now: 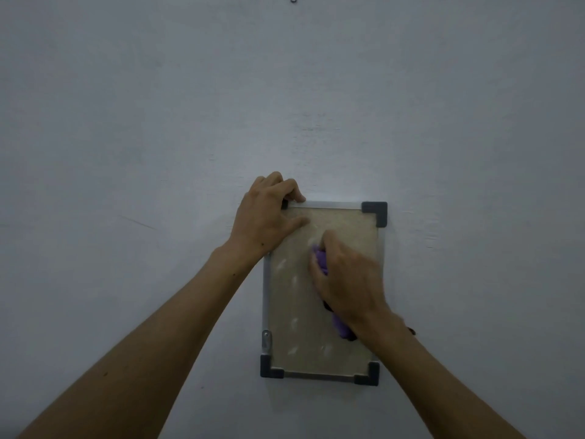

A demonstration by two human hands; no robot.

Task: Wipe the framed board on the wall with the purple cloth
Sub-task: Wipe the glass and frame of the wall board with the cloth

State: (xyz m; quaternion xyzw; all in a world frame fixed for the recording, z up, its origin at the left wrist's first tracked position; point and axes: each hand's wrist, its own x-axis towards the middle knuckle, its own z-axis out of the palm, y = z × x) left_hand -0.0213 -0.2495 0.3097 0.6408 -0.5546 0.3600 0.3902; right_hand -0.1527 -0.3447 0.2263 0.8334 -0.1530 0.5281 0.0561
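A small framed board (pixel 294 315) with a silver rim and dark plastic corners hangs on the pale wall, its beige face streaked with light smears. My left hand (pixel 267 213) grips the board's top left corner, fingers curled over the top rim and thumb lying on the face. My right hand (pixel 343 277) holds a bunched purple cloth (pixel 320 259) against the upper middle of the face. Another bit of the cloth shows below that wrist. Most of the cloth is hidden under the hand.
The plain grey-white wall (pixel 158 153) surrounds the board on all sides. A small screw or nut (pixel 293 0) sits in the wall high above. A metal clip (pixel 266 339) is on the frame's lower left rim.
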